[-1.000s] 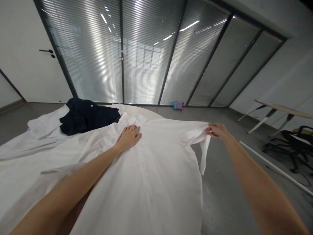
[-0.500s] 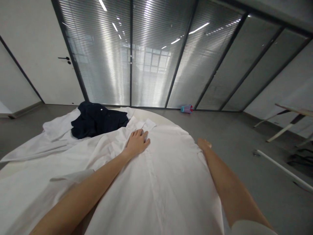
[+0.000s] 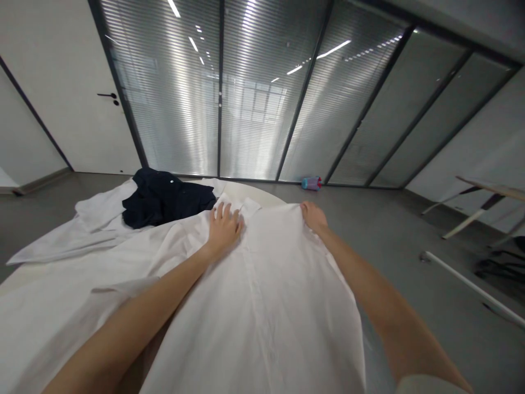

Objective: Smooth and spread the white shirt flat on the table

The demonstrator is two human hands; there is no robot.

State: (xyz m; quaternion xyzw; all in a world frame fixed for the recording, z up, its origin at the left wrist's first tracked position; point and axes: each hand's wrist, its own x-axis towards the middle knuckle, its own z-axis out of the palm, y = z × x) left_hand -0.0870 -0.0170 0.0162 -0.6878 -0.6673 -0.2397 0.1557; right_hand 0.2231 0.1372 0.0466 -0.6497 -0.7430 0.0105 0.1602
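Pressing two hands, left hand (image 3: 223, 230), right hand (image 3: 314, 216), one white shirt (image 3: 270, 295)

Office: glass partitions w/ blinds (image 3: 254, 109), grey floor (image 3: 410, 246), white door (image 3: 82, 98), desk (image 3: 488, 197) at right.

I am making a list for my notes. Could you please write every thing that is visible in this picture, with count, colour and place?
shirt: 1, white, spread on the round table, nearest the camera, under both hands
other white clothes: count unclear, white, left part of the table
dark garment: 1, navy or black, bunched at the far left of the table
table: 1, white, round, mostly covered
bottle: 1, blue and pink, lying on the floor by the glass wall
door: 1, white, far left
pole: 1, white, on the floor at right
left hand: flat on the shirt near the collar
right hand: gripping the shirt's far right edge
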